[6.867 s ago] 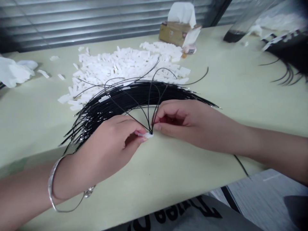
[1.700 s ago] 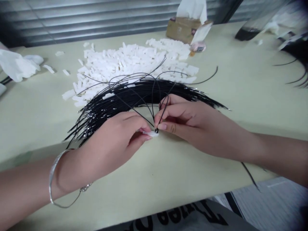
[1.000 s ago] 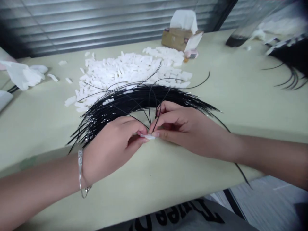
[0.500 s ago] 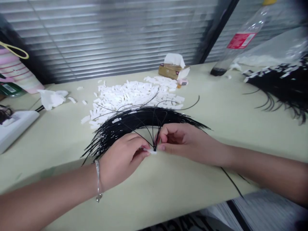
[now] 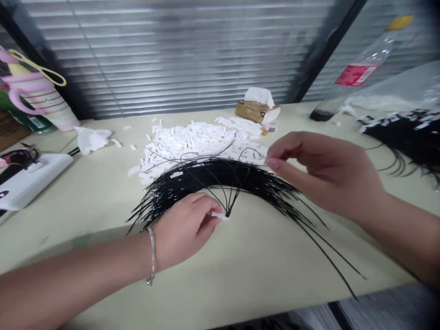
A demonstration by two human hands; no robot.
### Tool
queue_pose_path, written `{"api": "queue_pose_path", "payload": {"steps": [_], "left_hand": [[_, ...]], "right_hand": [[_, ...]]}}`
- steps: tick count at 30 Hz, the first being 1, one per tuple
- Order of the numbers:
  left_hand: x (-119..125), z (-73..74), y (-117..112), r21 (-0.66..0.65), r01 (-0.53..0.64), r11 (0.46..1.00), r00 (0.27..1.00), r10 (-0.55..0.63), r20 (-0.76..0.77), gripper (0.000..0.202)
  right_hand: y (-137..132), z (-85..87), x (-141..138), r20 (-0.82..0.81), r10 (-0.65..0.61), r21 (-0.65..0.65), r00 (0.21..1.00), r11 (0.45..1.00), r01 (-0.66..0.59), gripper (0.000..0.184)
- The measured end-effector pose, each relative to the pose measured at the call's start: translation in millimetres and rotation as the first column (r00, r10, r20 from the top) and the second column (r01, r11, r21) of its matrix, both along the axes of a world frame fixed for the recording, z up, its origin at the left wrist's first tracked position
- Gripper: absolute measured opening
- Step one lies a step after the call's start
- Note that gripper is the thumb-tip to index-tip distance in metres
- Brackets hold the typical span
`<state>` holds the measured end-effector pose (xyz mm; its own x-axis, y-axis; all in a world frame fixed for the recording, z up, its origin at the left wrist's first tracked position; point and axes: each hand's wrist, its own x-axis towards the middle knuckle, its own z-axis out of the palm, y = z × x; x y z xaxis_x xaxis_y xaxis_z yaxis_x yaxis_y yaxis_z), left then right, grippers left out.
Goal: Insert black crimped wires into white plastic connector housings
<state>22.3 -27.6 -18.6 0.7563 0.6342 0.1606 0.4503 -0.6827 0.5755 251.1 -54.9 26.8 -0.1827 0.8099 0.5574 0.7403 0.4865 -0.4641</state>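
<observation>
My left hand, with a silver bracelet at its wrist, pinches a small white plastic connector housing low over the table. Several thin black wires run up from the housing's right end and loop back over a thick curved bundle of black wires. My right hand is raised over the bundle's right side, thumb and index finger closed together. A thin black wire reaches its fingertips; the exact grip is partly hidden.
A heap of white connector housings lies behind the bundle. Farther back are a tissue pack and a cola bottle. More black wires lie at right. A white power strip, crumpled tissue and striped cup are at left.
My right hand has moved from beside the housing up and right, to the far side of the bundle. My left hand keeps its pinch on the housing. The view has shifted slightly.
</observation>
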Motion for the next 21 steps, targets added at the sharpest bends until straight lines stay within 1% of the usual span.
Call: {"api": "queue_pose_path", "payload": {"steps": [1,2,3,4,5,6,7,8,10,11,12,13,15,16,17,18,19,20,21], "left_hand": [[0,0.4,0,-0.003,-0.001,1.000,1.000,0.001,0.012,0.012],[0,1.3,0,-0.003,-0.001,1.000,1.000,0.001,0.027,0.012],[0,2.6,-1,-0.003,0.000,1.000,0.999,0.000,0.045,0.012],[-1,4.3,-1,-0.010,-0.004,1.000,0.998,0.004,0.066,0.012],[-1,6.6,-1,-0.032,-0.021,0.999,0.996,0.023,0.087,0.010],[-2,9.2,-2,-0.083,-0.046,0.995,0.992,0.055,0.110,0.009],[-3,12.0,-2,-0.170,-0.078,0.982,0.985,0.102,0.136,0.007],[-4,15.0,-1,-0.281,-0.110,0.953,0.974,0.160,0.161,0.006],[-5,20.1,1,-0.504,-0.150,0.850,0.940,0.281,0.194,0.005],[-6,22.0,2,-0.586,-0.157,0.795,0.924,0.328,0.198,0.005],[-6,23.1,4,-0.640,-0.162,0.751,0.911,0.363,0.196,0.006],[-5,23.6,5,-0.668,-0.169,0.724,0.903,0.385,0.189,0.006],[-5,22.7,7,-0.685,-0.171,0.709,0.904,0.389,0.178,0.006],[-5,21.5,7,-0.674,-0.169,0.719,0.911,0.375,0.171,0.007],[-5,20.1,6,-0.644,-0.170,0.746,0.923,0.350,0.162,0.006],[-6,18.6,4,-0.586,-0.172,0.792,0.937,0.314,0.150,0.006],[-6,17.0,3,-0.503,-0.171,0.847,0.955,0.269,0.127,0.005],[-7,15.6,1,-0.400,-0.166,0.901,0.971,0.220,0.093,0.005],[-8,14.2,-1,-0.290,-0.150,0.945,0.983,0.174,0.056,0.006]], "right_hand": [[2,0.9,-4,0.120,0.095,0.074,0.988,0.992,-0.105,0.003],[3,1.3,-10,0.261,0.187,0.135,0.947,0.964,-0.228,0.007],[5,1.2,-16,0.401,0.256,0.174,0.879,0.921,-0.348,0.012],[7,0.7,-21,0.522,0.292,0.190,0.801,0.876,-0.443,0.015],[9,-0.3,-26,0.607,0.301,0.191,0.736,0.843,-0.502,0.018],[12,-1.7,-31,0.656,0.296,0.189,0.695,0.827,-0.530,0.021],[15,-3.6,-34,0.675,0.287,0.184,0.680,0.827,-0.531,0.023],[17,-5.9,-36,0.672,0.275,0.180,0.687,0.840,-0.513,0.025],[22,-11.2,-37,0.647,0.259,0.171,0.717,0.867,-0.468,0.027],[24,-13.8,-37,0.637,0.257,0.162,0.727,0.877,-0.453,0.027],[25,-15.9,-36,0.635,0.259,0.147,0.728,0.884,-0.443,0.028],[25,-17.0,-34,0.637,0.261,0.134,0.725,0.889,-0.438,0.028],[22,-14.3,-30,0.651,0.242,0.146,0.720,0.890,-0.431,0.027],[19,-10.0,-27,0.648,0.215,0.178,0.731,0.890,-0.420,0.026],[16,-3.9,-23,0.632,0.181,0.213,0.754,0.895,-0.393,0.025],[12,3.5,-17,0.600,0.137,0.242,0.788,0.908,-0.343,0.023],[8,11.5,-9,0.566,0.095,0.242,0.819,0.931,-0.275,0.022],[4,19.0,-1,0.538,0.054,0.205,0.841,0.960,-0.193,0.021],[0,25.0,8,0.527,0.025,0.114,0.849,0.988,-0.100,0.020]]}}
